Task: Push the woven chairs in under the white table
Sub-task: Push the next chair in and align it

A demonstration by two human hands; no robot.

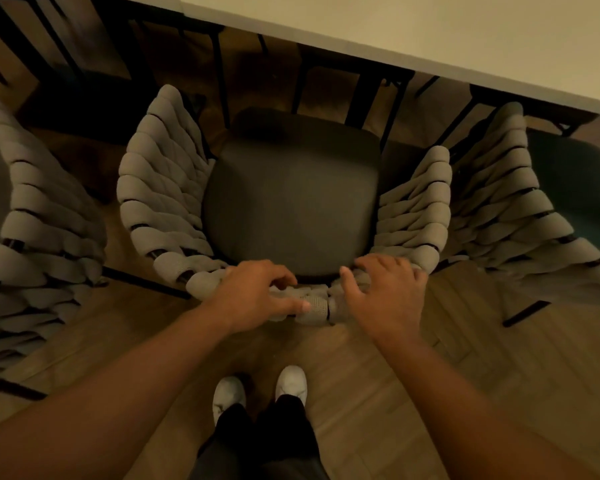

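A woven chair [160,188] with grey braided sides and a dark seat cushion [291,202] stands right below me, facing the white table [430,32]. Only the front of its seat lies under the table edge. My left hand [257,292] grips the top of the woven backrest, fingers curled over it. My right hand [385,292] rests on the same backrest rim just to the right, fingers bent over the rim. The backrest middle is partly hidden by both hands.
A second woven chair [39,237] stands close on the left and a third [513,209] close on the right, nearly touching the middle one. Black table legs [364,95] show under the tabletop. My white shoes [260,389] stand on the wooden floor [465,358].
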